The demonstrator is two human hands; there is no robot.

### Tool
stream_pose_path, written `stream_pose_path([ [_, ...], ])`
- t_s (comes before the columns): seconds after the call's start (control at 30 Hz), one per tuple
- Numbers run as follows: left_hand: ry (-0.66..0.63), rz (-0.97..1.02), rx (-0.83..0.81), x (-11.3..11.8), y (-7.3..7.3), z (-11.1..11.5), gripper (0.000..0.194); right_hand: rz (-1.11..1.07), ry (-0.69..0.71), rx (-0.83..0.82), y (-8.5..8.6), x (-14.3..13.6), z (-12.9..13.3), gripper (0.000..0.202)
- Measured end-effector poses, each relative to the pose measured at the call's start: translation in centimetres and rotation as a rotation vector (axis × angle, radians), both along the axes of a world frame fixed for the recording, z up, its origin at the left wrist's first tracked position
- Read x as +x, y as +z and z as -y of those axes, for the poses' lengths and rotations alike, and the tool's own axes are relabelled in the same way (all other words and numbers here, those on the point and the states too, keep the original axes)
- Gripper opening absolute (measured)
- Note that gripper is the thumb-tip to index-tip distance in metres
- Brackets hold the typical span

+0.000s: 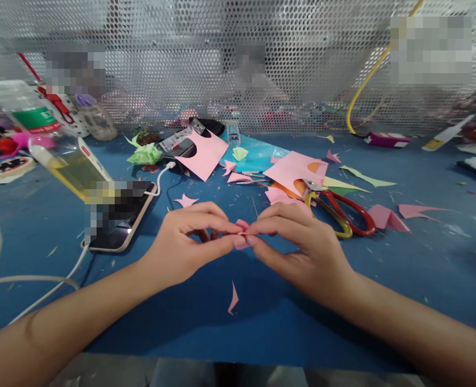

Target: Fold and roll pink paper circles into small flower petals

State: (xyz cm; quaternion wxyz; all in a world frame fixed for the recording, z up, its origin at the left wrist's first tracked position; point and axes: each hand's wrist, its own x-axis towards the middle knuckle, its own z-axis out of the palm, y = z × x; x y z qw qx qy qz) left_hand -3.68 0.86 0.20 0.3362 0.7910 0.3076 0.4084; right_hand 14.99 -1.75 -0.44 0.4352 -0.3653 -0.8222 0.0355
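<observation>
Between my fingertips, over the middle of the blue table, is a small piece of pink paper (pixel 242 224). My left hand (pixel 193 236) pinches it from the left with thumb and forefinger. From the right, my right hand (pixel 298 242) pinches it too, the fingertips of both hands nearly touching. Most of the paper is hidden by the fingers. Below my hands lies a thin pink paper scrap (pixel 233 299). Just beyond my right hand are scissors with red and yellow handles (pixel 348 215), their blades partly under pink paper.
A phone (pixel 125 215) on a white cable lies left, beside a tilted container of yellow liquid (pixel 74 166). Cut pink sheets (pixel 208 156) and crumpled green paper (pixel 145 154) lie farther back. Behind stands a perforated metal screen (pixel 302 32). A glue bottle (pixel 443 137) lies back right.
</observation>
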Motion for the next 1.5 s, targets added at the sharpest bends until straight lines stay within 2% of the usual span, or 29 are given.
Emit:
stream_pose_path([
  [0.27,0.013,-0.003,0.093,-0.2,0.0,0.0,0.007,0.034,-0.007,0.008,0.1,0.0,0.2,0.003],
  [0.83,-0.015,-0.093,0.032,-0.2,0.3,-0.2,0.019,0.148,-0.028,0.029,-0.2,0.8,0.0,0.006],
  [1.17,-0.032,-0.140,0.002,-0.2,0.3,-0.3,0.009,0.220,0.015,0.065,-0.2,1.1,0.0,0.006],
  [1.5,0.017,-0.184,-0.067,-0.2,0.6,0.0,0.007,0.237,0.035,0.091,-0.2,0.9,0.2,0.006],
])
